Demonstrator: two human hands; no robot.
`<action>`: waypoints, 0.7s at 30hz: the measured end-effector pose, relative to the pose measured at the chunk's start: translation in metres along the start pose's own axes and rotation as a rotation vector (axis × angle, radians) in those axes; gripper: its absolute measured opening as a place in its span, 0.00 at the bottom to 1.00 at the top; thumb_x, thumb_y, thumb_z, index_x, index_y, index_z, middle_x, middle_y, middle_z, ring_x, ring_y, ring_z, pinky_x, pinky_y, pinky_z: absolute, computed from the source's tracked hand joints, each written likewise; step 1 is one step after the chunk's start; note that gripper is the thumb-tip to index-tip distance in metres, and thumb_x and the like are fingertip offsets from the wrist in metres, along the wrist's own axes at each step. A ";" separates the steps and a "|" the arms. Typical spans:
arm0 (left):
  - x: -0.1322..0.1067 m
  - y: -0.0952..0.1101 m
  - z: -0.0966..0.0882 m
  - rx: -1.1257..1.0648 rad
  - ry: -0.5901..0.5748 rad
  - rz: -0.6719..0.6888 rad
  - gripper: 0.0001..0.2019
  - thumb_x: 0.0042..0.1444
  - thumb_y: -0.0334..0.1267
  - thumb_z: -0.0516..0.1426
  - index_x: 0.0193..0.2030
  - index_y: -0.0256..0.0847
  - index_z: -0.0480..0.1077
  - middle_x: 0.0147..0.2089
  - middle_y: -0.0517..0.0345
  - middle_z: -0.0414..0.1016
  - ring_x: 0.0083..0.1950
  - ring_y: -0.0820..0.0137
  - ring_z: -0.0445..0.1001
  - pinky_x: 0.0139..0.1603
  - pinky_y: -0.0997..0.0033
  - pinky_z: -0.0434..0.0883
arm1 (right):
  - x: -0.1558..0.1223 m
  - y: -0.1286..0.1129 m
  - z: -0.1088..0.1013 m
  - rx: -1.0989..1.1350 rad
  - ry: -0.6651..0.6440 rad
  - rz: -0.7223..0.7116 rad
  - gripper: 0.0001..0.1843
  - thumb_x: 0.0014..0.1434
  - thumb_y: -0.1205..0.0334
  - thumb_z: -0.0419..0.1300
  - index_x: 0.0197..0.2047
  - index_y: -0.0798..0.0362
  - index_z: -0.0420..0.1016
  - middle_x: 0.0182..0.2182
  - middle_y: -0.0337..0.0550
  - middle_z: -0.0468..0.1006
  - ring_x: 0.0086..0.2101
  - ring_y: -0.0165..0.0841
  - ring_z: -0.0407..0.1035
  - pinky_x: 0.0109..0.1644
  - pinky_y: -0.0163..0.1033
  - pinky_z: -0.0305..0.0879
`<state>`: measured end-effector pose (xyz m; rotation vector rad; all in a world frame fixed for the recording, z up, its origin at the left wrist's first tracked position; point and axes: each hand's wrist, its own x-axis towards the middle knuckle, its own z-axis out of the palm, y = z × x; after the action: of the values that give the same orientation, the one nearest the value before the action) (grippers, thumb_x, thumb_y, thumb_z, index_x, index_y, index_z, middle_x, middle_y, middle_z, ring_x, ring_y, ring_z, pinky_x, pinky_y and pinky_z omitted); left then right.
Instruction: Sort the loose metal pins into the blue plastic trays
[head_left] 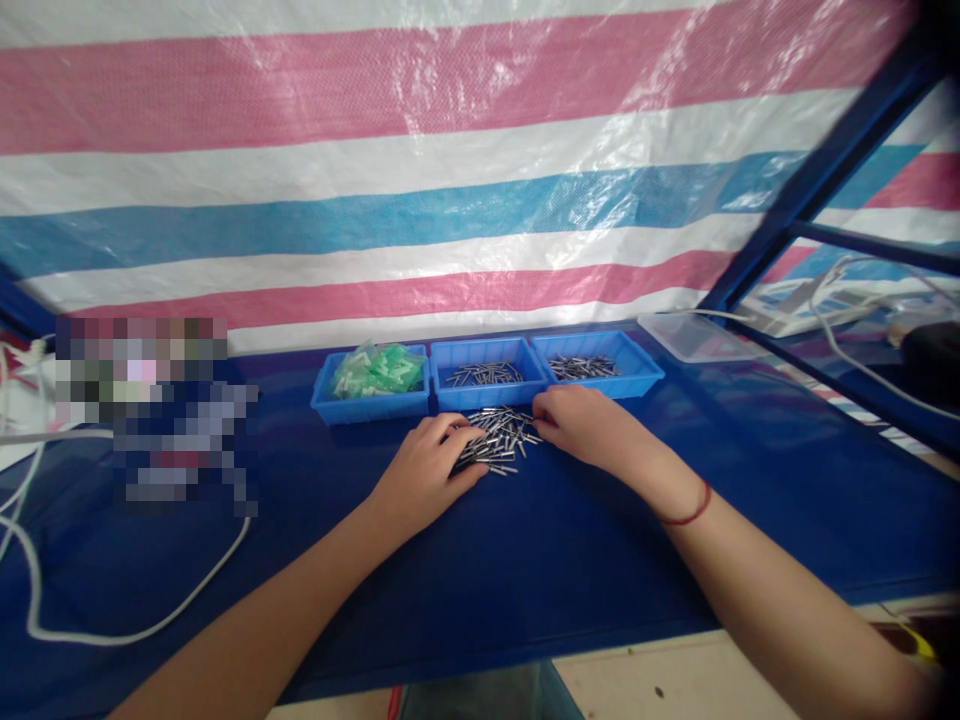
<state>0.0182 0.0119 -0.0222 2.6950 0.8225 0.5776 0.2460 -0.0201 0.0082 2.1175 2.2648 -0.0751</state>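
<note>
A loose pile of thin silvery metal pins [504, 432] lies on the blue tabletop. My left hand [427, 468] rests against the pile's left side, thumb and fingers apart and curved around some pins. At the pile's right edge, my right hand [581, 422] has its fingers curled together; whatever is between the fingertips is hidden. Just behind the pile stands the middle blue bin [487, 396], with similar pins inside. More dark metal pins lie in the right blue bin [611, 386], behind my right hand.
The left blue bin [375, 406] holds green-and-white plastic packets [381, 370]. A translucent lid [694, 338] lies at the back right. White cable [142, 636] loops across the left side, near a pixelated patch. A striped tarp [450, 230] hangs behind; a blue frame post [817, 180] rises at right.
</note>
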 end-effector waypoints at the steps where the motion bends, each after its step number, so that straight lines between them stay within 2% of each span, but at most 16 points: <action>1: 0.000 0.000 0.000 0.000 0.002 0.000 0.17 0.60 0.42 0.56 0.54 0.42 0.67 0.54 0.52 0.67 0.53 0.61 0.66 0.56 0.60 0.64 | -0.001 -0.001 0.000 -0.002 0.005 -0.005 0.11 0.60 0.64 0.50 0.35 0.54 0.74 0.37 0.50 0.77 0.37 0.39 0.72 0.35 0.39 0.57; 7: 0.000 0.000 -0.001 -0.011 0.014 0.004 0.16 0.60 0.42 0.56 0.54 0.42 0.68 0.53 0.51 0.68 0.53 0.61 0.67 0.56 0.60 0.64 | -0.007 -0.003 -0.001 -0.019 0.045 -0.021 0.11 0.60 0.64 0.49 0.33 0.54 0.72 0.34 0.49 0.76 0.34 0.39 0.72 0.31 0.38 0.54; 10: 0.000 0.000 -0.001 -0.040 0.045 -0.003 0.17 0.59 0.43 0.56 0.55 0.42 0.67 0.53 0.51 0.69 0.54 0.60 0.66 0.57 0.59 0.63 | -0.009 -0.002 -0.005 0.052 0.092 -0.048 0.09 0.59 0.64 0.51 0.31 0.54 0.71 0.30 0.47 0.75 0.30 0.37 0.70 0.30 0.38 0.52; 14: 0.002 0.003 0.000 -0.175 0.188 -0.080 0.19 0.59 0.42 0.57 0.56 0.41 0.65 0.49 0.52 0.73 0.51 0.63 0.69 0.53 0.62 0.65 | -0.011 -0.009 -0.013 0.446 0.195 -0.225 0.07 0.59 0.64 0.53 0.33 0.54 0.72 0.27 0.40 0.74 0.27 0.30 0.67 0.32 0.34 0.57; 17: 0.003 0.008 0.001 -0.322 0.270 -0.160 0.12 0.60 0.40 0.56 0.49 0.41 0.69 0.42 0.57 0.75 0.41 0.69 0.72 0.44 0.70 0.68 | -0.013 -0.023 -0.013 0.742 0.256 -0.337 0.07 0.61 0.63 0.53 0.36 0.54 0.73 0.29 0.38 0.75 0.29 0.27 0.68 0.33 0.32 0.60; 21: 0.003 0.013 -0.001 -0.427 0.325 -0.235 0.08 0.59 0.40 0.56 0.41 0.41 0.72 0.35 0.60 0.76 0.32 0.73 0.69 0.34 0.74 0.66 | -0.016 -0.039 -0.008 0.914 0.245 -0.408 0.07 0.61 0.63 0.54 0.36 0.54 0.73 0.31 0.39 0.75 0.31 0.27 0.68 0.34 0.31 0.63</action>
<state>0.0260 0.0030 -0.0158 2.1148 0.9512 1.0185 0.2086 -0.0377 0.0175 1.9461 3.1947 -1.1104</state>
